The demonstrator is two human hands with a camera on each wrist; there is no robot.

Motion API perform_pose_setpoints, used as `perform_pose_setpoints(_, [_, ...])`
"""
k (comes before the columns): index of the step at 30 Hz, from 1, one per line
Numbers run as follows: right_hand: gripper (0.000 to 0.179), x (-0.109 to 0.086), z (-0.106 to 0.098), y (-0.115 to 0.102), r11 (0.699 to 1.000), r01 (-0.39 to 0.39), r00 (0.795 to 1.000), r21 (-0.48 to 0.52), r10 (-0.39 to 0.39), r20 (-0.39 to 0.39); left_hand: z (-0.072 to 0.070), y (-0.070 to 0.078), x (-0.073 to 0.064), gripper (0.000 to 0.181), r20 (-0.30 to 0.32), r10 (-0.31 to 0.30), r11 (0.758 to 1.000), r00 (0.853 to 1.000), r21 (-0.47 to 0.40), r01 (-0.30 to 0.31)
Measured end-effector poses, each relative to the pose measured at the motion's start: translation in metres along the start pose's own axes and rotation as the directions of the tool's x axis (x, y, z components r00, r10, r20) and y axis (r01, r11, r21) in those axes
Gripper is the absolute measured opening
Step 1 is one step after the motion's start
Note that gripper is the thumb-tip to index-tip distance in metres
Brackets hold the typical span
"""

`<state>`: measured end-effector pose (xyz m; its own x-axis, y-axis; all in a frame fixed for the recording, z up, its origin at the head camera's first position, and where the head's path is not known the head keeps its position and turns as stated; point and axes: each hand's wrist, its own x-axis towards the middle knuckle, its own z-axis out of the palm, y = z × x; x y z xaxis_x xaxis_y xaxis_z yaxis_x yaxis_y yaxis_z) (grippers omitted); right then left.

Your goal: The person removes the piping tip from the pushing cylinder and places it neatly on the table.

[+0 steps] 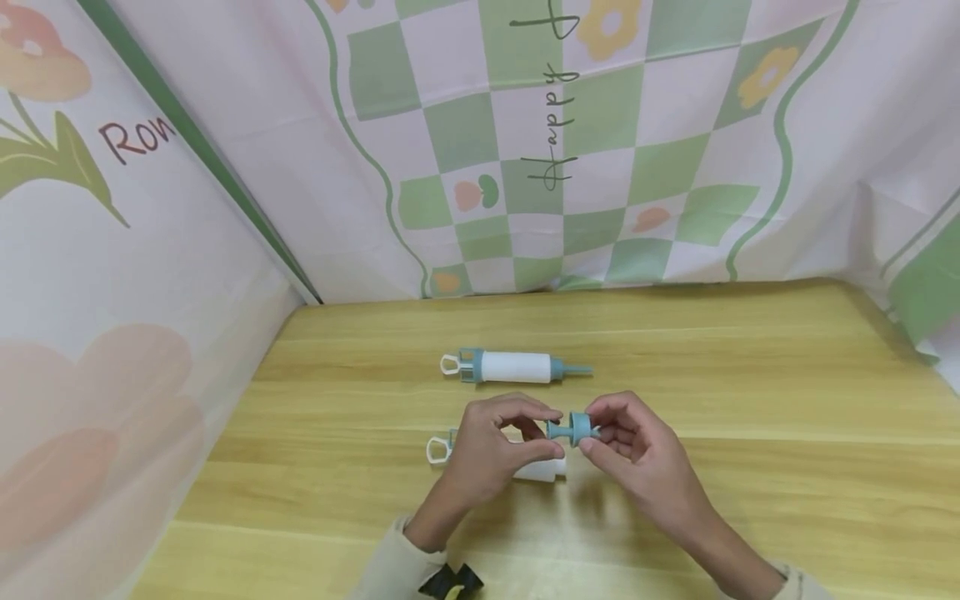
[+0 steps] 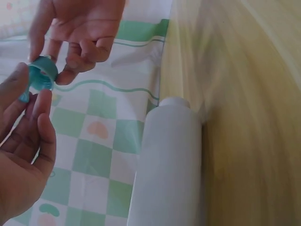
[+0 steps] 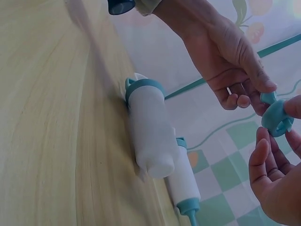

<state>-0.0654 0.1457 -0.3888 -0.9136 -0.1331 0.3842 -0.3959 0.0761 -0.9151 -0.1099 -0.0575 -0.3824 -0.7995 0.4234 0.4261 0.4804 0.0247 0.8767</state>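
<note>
Above the wooden table, my left hand point(image 1: 483, 446) pinches a small teal flared nozzle point(image 1: 557, 430) between thumb and fingers. Facing it, my right hand point(image 1: 641, 446) grips a teal screw cap point(image 1: 580, 429) by its rim. The nozzle's narrow stem meets the cap's open side, and in the right wrist view the cap point(image 3: 276, 117) and nozzle overlap. Below the left hand lies a white tube point(image 1: 536, 472) with a white loop handle at one end. Its other end is a bare white neck point(image 2: 174, 101), and the hand hides part of its body in the head view.
A second white tube point(image 1: 517, 367) lies farther back, with a teal collar, loop handle and teal nozzle tip. A printed curtain point(image 1: 525, 150) hangs along the table's back edge, and another cloth point(image 1: 150, 333) hangs at the left. The wooden table point(image 1: 787, 375) extends to the right.
</note>
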Motion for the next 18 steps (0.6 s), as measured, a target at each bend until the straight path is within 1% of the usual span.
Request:
perform_pose_setpoints(5, [0.026, -0.0008, -0.0021, -0.0003, 1.000, -0.019, 1.000, -0.018, 0.019, -0.010, 0.0005, 0.0010, 0.0015, 0.030, 0.003, -0.028, 0.999, 1.000, 0.037, 0.028])
perform_pose_setpoints(9, [0.026, -0.0015, -0.0033, -0.0004, 0.999, -0.033, 0.999, -0.021, 0.033, -0.009, 0.0018, 0.0026, 0.0010, 0.032, -0.010, -0.032, 0.997, 0.999, 0.064, 0.033])
perform_pose_setpoints(14, [0.026, -0.0018, -0.0042, -0.0001, 0.999, -0.038, 0.999, -0.025, 0.038, -0.015, 0.0029, 0.0019, 0.0007, 0.024, -0.026, 0.011, 0.994, 1.000, 0.105, -0.008])
perform_pose_setpoints(18, [0.026, -0.0018, -0.0051, -0.0001, 0.999, -0.041, 0.999, -0.028, 0.041, -0.022, 0.0029, 0.0015, 0.0016, 0.022, -0.012, 0.057, 0.990, 0.998, 0.130, -0.055])
